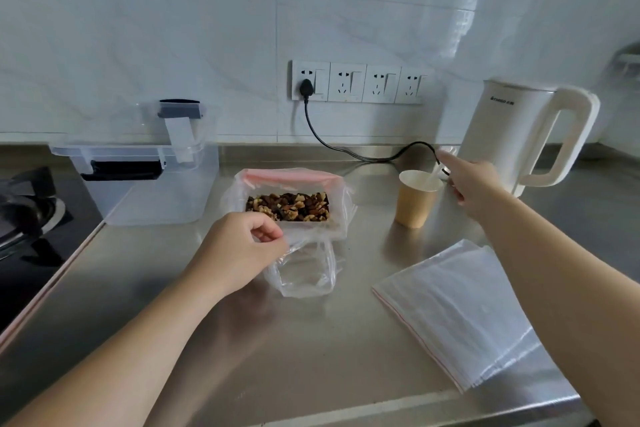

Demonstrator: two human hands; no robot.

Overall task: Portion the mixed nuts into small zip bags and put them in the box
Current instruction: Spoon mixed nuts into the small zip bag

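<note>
Mixed nuts (288,206) fill a white tray that sits inside a large open plastic bag (341,204) with a pink zip strip. My left hand (239,253) pinches the rim of a small empty zip bag (306,274) standing just in front of the tray. My right hand (472,185) reaches over a brown paper cup (415,206) and pinches the handle of a white spoon (434,175) standing in it. A clear plastic box (152,191) stands open at the left, near the wall. A stack of flat zip bags (460,312) lies at the right.
A white electric kettle (512,139) stands right behind the cup, its black cord (332,146) running to the wall sockets (360,81). A black gas hob (31,218) borders the steel counter (311,357) on the left. The counter's front edge runs along the bottom.
</note>
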